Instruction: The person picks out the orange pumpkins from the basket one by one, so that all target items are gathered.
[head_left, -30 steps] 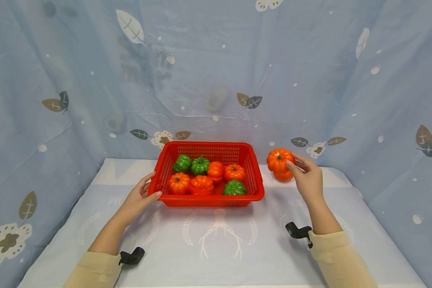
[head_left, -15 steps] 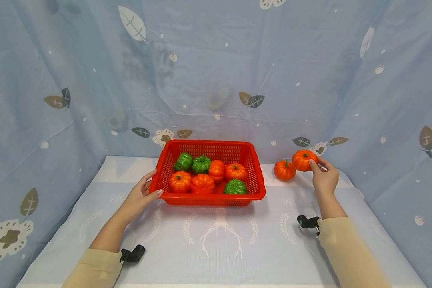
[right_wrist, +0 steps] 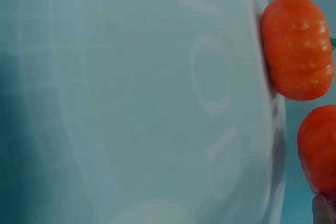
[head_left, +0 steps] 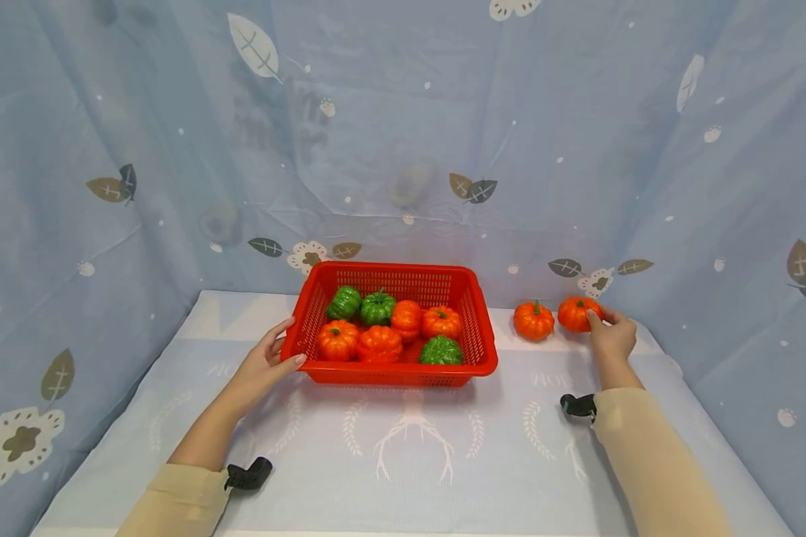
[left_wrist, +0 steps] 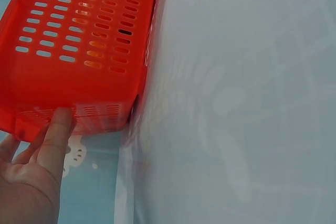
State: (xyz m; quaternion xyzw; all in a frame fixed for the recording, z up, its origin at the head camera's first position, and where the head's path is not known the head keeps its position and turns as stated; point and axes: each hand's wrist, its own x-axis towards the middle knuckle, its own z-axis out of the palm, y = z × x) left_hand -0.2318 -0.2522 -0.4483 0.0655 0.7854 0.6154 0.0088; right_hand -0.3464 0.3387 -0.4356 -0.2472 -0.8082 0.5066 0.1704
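While the relaxed left hand (head_left: 263, 367) is touching the red slotted basket (head_left: 396, 375), presumably steadying it, the right hand (head_left: 613, 339) is pinching an orange pumpkin (head_left: 574, 315) right of the basket.

"What do we have around our counter (head_left: 403, 507)?"

"A blue backdrop (head_left: 578, 97), creased in places; we spot a white leaf (head_left: 254, 46) high up and a white flower (head_left: 22, 444) with a brown middle low on the left."

"And over the counter?"

"A pale cloth (head_left: 322, 477); on it we make out a white antler print (head_left: 413, 425) between leafy sprays (head_left: 475, 434), and faint lettering (head_left: 551, 379)."
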